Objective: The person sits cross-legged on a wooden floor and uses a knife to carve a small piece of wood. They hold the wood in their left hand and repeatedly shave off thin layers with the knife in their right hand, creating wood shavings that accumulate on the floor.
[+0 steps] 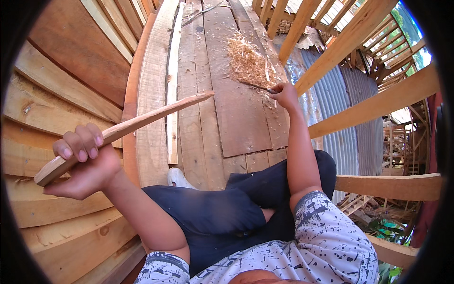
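A long wooden stick (156,117), squared at its near end and tapering to a whittled point, slants up across the left of the view. My left hand (85,163) is wrapped round its thick end, fingers over the top and thumb below. Farther off on the right, my right hand (285,96) is closed on the handle of a knife (259,87). Its thin dark blade points left, just over the lower edge of a heap of wood shavings (248,61). Blade and stick are well apart.
I sit on a plank floor (241,118) with shavings strewn about. A pale wood strip (173,94) lies lengthwise on it. Stacked boards (56,109) rise on my left. Slanting wooden rails (373,111) stand on my right, with corrugated metal sheets (331,109) beyond them.
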The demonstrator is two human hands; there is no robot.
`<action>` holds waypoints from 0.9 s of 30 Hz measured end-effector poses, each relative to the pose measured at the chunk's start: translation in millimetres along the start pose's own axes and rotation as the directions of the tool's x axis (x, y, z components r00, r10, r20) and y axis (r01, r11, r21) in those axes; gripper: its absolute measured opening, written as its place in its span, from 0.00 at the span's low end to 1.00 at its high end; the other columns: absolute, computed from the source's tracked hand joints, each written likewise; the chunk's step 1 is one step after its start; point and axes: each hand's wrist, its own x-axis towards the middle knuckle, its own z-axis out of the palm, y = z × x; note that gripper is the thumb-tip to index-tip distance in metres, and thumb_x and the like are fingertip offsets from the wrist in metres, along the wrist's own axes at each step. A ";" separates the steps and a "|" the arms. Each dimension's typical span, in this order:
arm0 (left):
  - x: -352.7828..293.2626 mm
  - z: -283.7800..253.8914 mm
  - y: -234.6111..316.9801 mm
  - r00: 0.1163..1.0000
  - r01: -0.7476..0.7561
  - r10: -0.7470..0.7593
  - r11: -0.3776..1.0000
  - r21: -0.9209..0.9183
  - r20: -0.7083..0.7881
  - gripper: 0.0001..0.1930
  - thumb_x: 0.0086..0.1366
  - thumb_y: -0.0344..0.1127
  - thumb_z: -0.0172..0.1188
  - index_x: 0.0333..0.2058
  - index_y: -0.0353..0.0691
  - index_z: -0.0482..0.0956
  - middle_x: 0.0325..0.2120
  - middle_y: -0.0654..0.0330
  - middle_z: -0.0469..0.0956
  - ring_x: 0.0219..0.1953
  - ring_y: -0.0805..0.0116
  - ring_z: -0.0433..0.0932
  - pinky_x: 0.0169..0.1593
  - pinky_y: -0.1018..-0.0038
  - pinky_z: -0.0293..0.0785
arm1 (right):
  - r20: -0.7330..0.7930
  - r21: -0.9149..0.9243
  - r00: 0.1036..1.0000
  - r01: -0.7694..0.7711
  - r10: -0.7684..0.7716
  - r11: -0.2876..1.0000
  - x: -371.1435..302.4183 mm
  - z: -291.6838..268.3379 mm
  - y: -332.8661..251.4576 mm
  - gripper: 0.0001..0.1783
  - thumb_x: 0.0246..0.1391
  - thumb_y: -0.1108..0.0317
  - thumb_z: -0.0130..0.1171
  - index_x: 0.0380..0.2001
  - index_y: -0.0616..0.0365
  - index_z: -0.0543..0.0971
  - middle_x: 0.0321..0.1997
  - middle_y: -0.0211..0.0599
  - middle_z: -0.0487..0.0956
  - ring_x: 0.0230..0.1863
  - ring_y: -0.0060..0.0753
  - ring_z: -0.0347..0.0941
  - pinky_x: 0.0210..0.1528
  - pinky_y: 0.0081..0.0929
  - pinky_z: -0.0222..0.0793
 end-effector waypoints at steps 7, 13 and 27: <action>-9.5 19.2 -24.9 0.999 0.036 -0.035 0.999 -0.027 0.032 0.42 0.58 0.83 0.29 0.22 0.47 0.71 0.13 0.67 0.59 0.17 0.72 0.58 0.27 0.72 0.59 | 0.215 0.186 0.970 0.077 -0.117 0.980 -33.2 16.8 -87.5 0.21 0.60 0.55 0.59 0.46 0.62 0.79 0.38 0.45 0.81 0.41 0.37 0.77 0.44 0.35 0.72; -21.6 35.7 -54.1 0.995 0.087 -0.089 0.995 -0.040 -0.050 0.43 0.56 0.86 0.30 0.24 0.47 0.70 0.15 0.67 0.59 0.18 0.73 0.58 0.29 0.73 0.59 | 0.455 0.335 0.890 -0.140 -0.029 0.932 -61.9 47.6 -130.6 0.23 0.66 0.53 0.51 0.47 0.63 0.79 0.31 0.42 0.79 0.30 0.30 0.75 0.31 0.33 0.70; -25.9 44.7 -67.2 0.997 0.025 -0.034 0.993 0.113 0.071 0.32 0.64 0.74 0.41 0.29 0.48 0.63 0.17 0.70 0.55 0.19 0.75 0.54 0.27 0.75 0.60 | 0.146 0.060 0.958 0.242 -0.248 0.968 -110.0 62.4 -152.9 0.23 0.69 0.57 0.41 0.34 0.66 0.78 0.33 0.63 0.80 0.39 0.66 0.77 0.44 0.56 0.71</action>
